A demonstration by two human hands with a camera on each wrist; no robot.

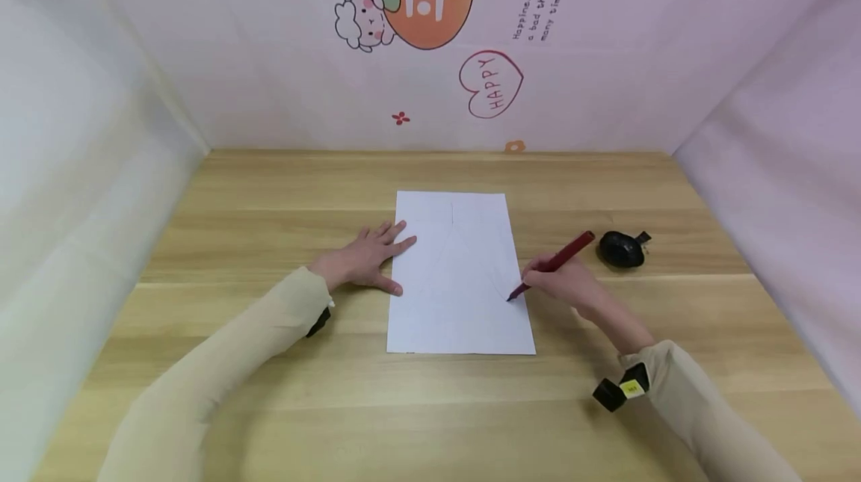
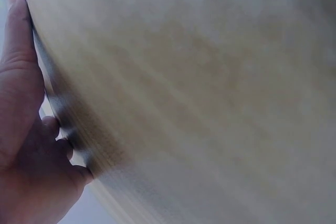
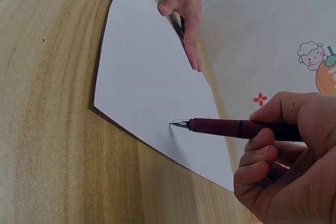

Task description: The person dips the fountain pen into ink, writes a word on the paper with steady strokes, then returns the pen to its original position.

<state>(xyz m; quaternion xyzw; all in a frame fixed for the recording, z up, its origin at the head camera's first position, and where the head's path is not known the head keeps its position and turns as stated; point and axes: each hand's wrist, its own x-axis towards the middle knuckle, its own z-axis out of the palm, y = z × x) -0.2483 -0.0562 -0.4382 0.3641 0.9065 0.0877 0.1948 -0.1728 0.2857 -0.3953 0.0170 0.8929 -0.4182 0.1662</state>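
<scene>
A white sheet of paper (image 1: 451,317) lies on the wooden table, with a short dark line near its top and fainter lines below. My right hand (image 1: 561,280) grips a dark red fountain pen (image 1: 570,252) at the sheet's right side. In the right wrist view the metal nib of the fountain pen (image 3: 215,126) meets the paper (image 3: 142,61) at the end of a thin line. On the left edge of the sheet, my left hand (image 1: 366,256) rests with spread, straight fingers. The left wrist view shows the thumb and fingertips of the left hand (image 2: 23,129) against the surface.
A small glossy black object (image 1: 622,249) sits on the table (image 1: 303,407) right of the right hand; its kind is unclear. Behind the table hangs a pale printed cloth (image 1: 282,63). White cloth sides (image 1: 81,131) stand left and right. Each wrist carries a black device.
</scene>
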